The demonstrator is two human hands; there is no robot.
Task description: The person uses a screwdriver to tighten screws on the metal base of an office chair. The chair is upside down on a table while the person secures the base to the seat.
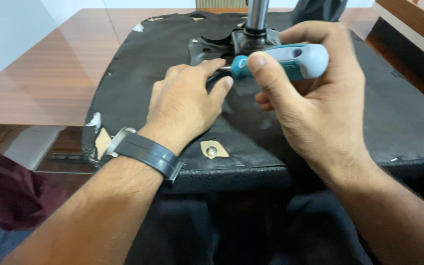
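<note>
Two bare hands work over an upturned chair seat (320,122), black fabric underside facing up, resting on a brown wooden table (50,73). Right hand (310,103) is clenched around a screwdriver (283,61) with a teal and pale grey handle; thumb lies along the front of the handle, fingers wrap behind it. Handle sits horizontal, tip end pointing toward the left hand. Only a short bit of the metal shaft (225,68) shows, between the handle and the left fingertips.

Left hand (187,105) rests palm down on the seat fabric, fingers loosely curled, index and thumb pinched near the shaft; exact contact with the tip is hidden by the fingers. A dark grey wristband (148,154) with a metal clasp circles the left wrist.

Just beyond both hands, a black metal mounting plate (217,46) is fixed to the seat, with a shiny metal column (257,14) rising from its hub. A bolt head in a torn tan patch (213,149) sits near the seat's front edge, just right of the left wrist. Small torn spots show on the seat's left edge.
</note>
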